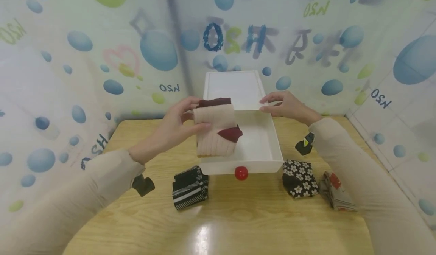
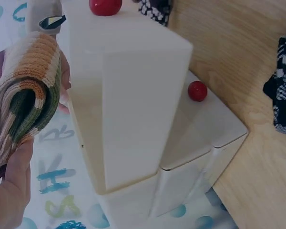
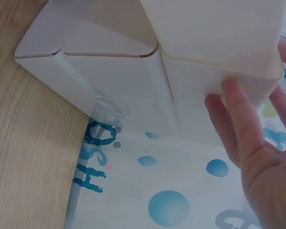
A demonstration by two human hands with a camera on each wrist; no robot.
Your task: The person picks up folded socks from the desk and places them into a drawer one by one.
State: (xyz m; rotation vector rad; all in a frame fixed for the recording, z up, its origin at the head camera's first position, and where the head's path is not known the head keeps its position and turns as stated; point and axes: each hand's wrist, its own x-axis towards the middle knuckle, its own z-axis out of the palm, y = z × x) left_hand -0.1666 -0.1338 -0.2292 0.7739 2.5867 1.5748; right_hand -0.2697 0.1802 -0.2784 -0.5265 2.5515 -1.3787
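Observation:
My left hand [image 1: 180,120] grips a folded pair of socks [image 1: 216,134], beige and ribbed with dark red heel and cuff. Seen end-on in the left wrist view, the sock roll [image 2: 31,90] also shows orange and green bands. The socks are above the left side of a pulled-out white drawer [image 1: 260,145] with a red knob [image 1: 241,173]. My right hand [image 1: 287,105] touches the top right corner of the white drawer cabinet [image 1: 233,88]. In the right wrist view, fairly straight fingers [image 3: 243,114] rest against the cabinet's side.
Black-and-white striped folded socks [image 1: 190,188] lie left of the drawer. To its right are black floral socks [image 1: 300,178] and grey socks with red patches [image 1: 337,192]. A lower drawer's red knob [image 2: 197,91] shows beneath the open drawer. A patterned curtain [image 1: 136,58] hangs behind the wooden table [image 1: 238,224].

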